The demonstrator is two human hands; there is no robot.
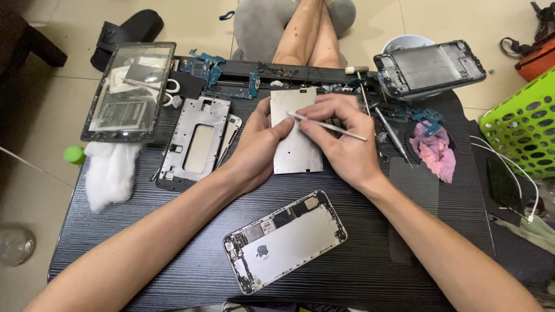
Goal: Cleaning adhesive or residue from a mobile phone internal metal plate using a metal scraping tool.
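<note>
Both hands meet: left hand (258, 141) grips metal plate (296, 144), right hand (341, 136) pinches spudger (327, 125).

Dark ridged table (358, 271), pale tiled floor (34, 190)

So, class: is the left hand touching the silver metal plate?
Touching. The head view shows the left hand gripping the metal plate at its left edge, thumb pressed on its face.

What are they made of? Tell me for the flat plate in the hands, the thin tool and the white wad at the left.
Flat plate: looks like bare metal, matte silver sheen. Thin tool: likely steel, slim with bright glints. White wad: seemingly cotton, fluffy and fibrous.
</note>
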